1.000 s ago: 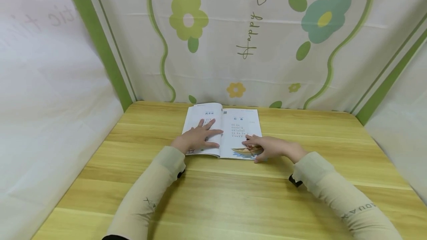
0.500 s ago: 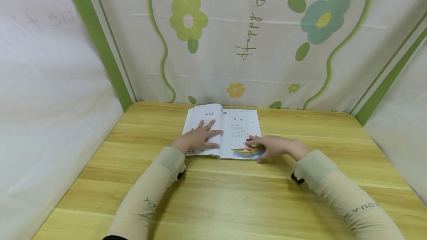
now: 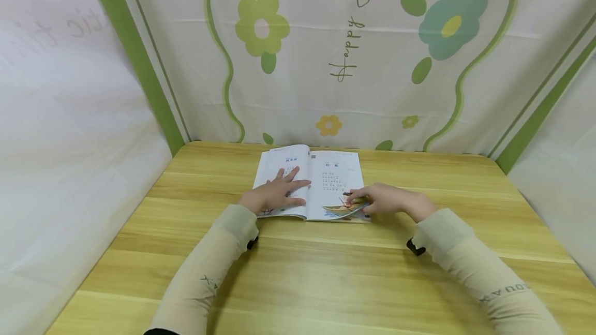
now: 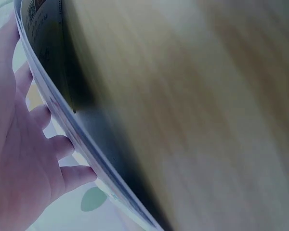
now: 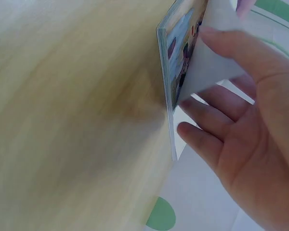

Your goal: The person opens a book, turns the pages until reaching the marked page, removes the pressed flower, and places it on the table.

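An open book (image 3: 318, 187) lies on the wooden table, with printed text on both pages and a boat picture at the lower right. My left hand (image 3: 274, 193) rests on the left page with its fingers spread. In the left wrist view the fingers of that hand (image 4: 19, 144) lie against the book's pages (image 4: 86, 137). My right hand (image 3: 384, 199) pinches the lower right corner of the right-hand page. That page (image 5: 209, 67) curls up between thumb and fingers in the right wrist view, baring a colourful picture (image 5: 180, 53) on the page beneath.
The wooden table (image 3: 298, 278) stretches out around the book. A white curtain (image 3: 298, 81) with flowers hangs right behind the table's far edge, and white cloth panels stand at both sides.
My right hand shifts slightly to the right, its fingers close on the page corner, and the corner lifts and bends. The left hand stays in place on the left page.
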Tool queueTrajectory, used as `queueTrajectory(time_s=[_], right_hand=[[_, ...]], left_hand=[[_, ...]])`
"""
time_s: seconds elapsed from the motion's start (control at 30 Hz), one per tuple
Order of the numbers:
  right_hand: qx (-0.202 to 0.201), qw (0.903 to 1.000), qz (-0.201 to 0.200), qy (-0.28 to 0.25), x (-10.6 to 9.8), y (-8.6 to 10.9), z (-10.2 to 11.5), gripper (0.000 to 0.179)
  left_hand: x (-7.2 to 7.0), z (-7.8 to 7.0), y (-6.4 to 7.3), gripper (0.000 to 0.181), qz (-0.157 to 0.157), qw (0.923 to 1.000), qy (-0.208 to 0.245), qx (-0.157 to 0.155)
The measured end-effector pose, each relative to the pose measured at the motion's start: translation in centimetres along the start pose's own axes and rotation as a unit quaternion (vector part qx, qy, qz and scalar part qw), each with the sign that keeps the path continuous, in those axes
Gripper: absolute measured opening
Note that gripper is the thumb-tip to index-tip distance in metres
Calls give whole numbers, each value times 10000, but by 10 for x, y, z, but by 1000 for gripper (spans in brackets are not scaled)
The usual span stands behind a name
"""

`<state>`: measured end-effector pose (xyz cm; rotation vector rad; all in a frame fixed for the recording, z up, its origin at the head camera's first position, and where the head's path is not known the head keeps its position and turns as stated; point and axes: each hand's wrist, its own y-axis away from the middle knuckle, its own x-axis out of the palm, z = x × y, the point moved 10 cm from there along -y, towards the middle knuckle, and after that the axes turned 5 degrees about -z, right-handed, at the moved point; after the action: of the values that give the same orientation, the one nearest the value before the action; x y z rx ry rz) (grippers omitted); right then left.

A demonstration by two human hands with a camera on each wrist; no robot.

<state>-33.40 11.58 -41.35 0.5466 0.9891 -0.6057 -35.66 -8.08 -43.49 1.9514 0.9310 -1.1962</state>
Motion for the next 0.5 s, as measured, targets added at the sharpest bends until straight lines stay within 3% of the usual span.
queueTrajectory(time_s=[0.23, 0.5], right_hand=[[-101, 9972, -739, -26, -13, -5, 0, 20], [168, 9847, -1721, -201, -27, -3, -4, 19]], left_hand=[[2, 0, 1, 67, 123, 9999, 48, 29], [3, 1, 0, 66, 160, 9998, -96, -6]])
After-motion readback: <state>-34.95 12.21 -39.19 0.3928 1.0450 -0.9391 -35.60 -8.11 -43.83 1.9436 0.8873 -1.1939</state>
